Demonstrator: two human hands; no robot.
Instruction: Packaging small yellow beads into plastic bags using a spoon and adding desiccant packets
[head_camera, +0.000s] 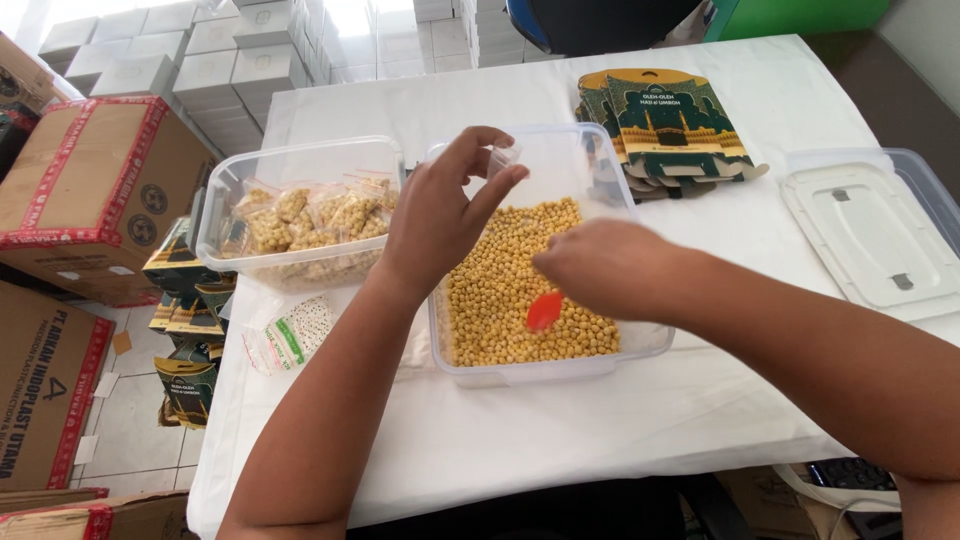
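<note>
Over a white-clothed tabletop (560, 430), the left hand (435, 220) pinches a small clear bag (503, 158) above a clear tub of yellow chickpeas (520, 290), while the right hand (600, 268) closes on a red scoop (544, 310) dipped into them. Filled bags in a second tub (300, 215) suggest packing is well along, with much left loose. The scoop's handle is hidden, and the bag's contents are hard to make out.
</note>
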